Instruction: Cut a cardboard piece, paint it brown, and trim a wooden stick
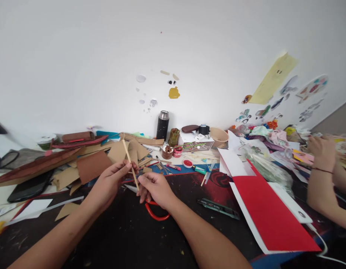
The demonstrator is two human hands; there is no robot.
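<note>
A thin wooden stick (126,151) slants upward to the left in front of me. My left hand (112,178) pinches it around its middle between thumb and fingers. At the stick's lower end, my right hand (155,189) has its fingers closed around the tip. Below my right hand lie scissors with red handles (157,217), partly covered by that hand. A green utility knife (218,208) rests on the dark mat (128,239) to the right.
Brown cardboard pieces (94,166) crowd the left. A black flask (162,126), a jar of brown paint (167,151) and a red paint pot (187,163) stand behind. Red paper (273,213) lies right. Another person's hands (322,151) are at the far right.
</note>
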